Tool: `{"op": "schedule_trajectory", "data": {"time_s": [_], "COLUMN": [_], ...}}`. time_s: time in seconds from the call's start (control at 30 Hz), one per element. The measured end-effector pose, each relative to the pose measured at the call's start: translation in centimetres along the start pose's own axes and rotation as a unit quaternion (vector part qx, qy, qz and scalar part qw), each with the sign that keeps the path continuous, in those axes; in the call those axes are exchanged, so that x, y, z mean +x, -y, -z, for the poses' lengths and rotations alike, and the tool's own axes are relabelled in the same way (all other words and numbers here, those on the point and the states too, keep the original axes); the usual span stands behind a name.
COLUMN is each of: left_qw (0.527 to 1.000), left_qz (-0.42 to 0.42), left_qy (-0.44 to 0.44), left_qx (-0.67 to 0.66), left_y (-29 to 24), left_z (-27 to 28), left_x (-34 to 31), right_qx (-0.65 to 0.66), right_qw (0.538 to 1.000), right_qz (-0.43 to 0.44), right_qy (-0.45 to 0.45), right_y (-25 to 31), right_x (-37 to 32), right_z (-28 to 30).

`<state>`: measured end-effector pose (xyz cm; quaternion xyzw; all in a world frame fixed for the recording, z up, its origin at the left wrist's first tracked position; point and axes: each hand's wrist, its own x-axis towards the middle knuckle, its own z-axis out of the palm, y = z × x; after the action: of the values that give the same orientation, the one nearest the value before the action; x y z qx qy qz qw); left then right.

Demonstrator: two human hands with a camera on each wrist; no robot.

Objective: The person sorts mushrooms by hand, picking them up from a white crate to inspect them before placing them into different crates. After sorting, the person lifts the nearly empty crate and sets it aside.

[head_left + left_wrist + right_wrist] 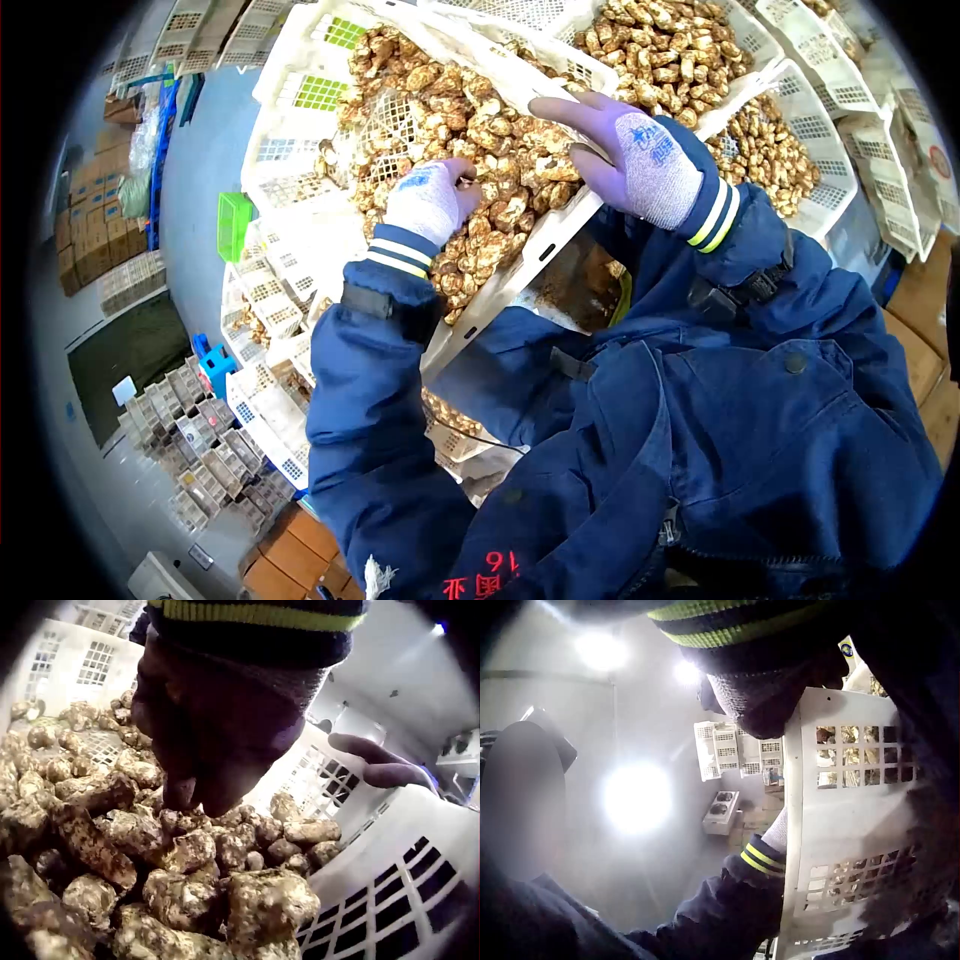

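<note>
Grey floor, cardboard boxes, bright ceiling lamps

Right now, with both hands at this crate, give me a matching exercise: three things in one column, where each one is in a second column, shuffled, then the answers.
Things:
1. left hand
2. right hand
3. green basket

Places:
A. on the rim of the white crate
B. off to the side, away from both hands
C. down among the mushrooms

Pairs: 1-C, 2-A, 3-B
</note>
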<state>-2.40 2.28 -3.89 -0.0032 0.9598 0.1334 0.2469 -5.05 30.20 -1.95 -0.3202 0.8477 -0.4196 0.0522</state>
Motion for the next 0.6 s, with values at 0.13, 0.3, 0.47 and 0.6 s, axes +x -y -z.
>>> {"op": "schedule_trajectory", "data": {"time_s": [0.13, 0.3, 0.47, 0.6], "left_qw": [0.985, 0.990, 0.987, 0.844], "left_qz": [-0.098, -0.047, 0.082, 0.012], "left_qy": [0.006, -0.001, 0.067, 0.096], "left_qx": [0.145, 0.133, -0.124, -0.528], "left_y": [-1.6, -1.3, -0.6, 1.1], "left_z": [-1.7, -2.5, -0.9, 2.4], "left_x": [-0.7, -0.4, -0.5, -3.3], "right_qx": [0.021, 0.002, 0.001, 0.017], "right_qw": [1.000, 1.000, 1.000, 0.999], "right_qz": [-0.009, -0.001, -0.002, -0.010], "right_qy": [0.014, 0.005, 0.002, 0.025], "right_y": [-0.1, 0.3, 0.5, 0.2], "right_x": [0.4, 0.4, 0.0, -0.1], "right_z": [-0.1, 0.2, 0.4, 0.3]}}
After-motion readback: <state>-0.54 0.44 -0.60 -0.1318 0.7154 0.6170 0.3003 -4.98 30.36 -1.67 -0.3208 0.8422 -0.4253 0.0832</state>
